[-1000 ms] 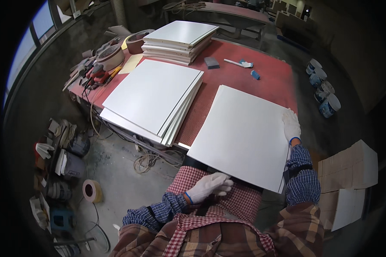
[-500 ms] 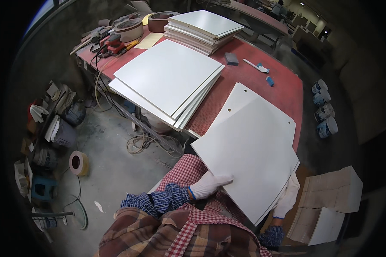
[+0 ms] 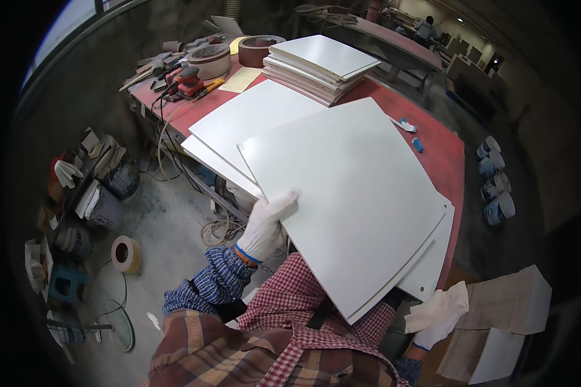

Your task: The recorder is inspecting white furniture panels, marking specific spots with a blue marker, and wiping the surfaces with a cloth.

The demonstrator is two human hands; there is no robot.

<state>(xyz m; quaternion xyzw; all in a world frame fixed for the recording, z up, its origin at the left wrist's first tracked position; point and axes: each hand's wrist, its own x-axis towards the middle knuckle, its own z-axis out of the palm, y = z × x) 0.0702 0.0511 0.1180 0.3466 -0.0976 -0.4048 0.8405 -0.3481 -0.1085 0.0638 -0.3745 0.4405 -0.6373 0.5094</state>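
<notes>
My left hand point(image 3: 268, 222), in a white knit glove, grips the left edge of a large white panel point(image 3: 355, 193), thumb on top. The panel is raised at a tilt over the near table and overlaps the stack of white panels point(image 3: 252, 119) at its left. Below its right side, the edge of another white panel and a panel with small holes point(image 3: 426, 271) show. My right hand point(image 3: 444, 319), also gloved, is off the panel's lower right corner, closed around a cream cloth-like piece point(image 3: 426, 313); its fingers are partly hidden.
A red-topped table point(image 3: 442, 145) carries a second pile of white panels point(image 3: 319, 68), a red sander point(image 3: 188, 82), rolls of abrasive point(image 3: 210, 62) and blue scraps point(image 3: 417, 145). Tubs point(image 3: 499, 209) stand right, cardboard point(image 3: 497, 309) lower right. Hoses point(image 3: 223, 232) lie on the floor.
My left hand has moved up and left, raising the white panel toward the left stack, where it now covers part of it. My right hand has come away from the panel's edge, down and right.
</notes>
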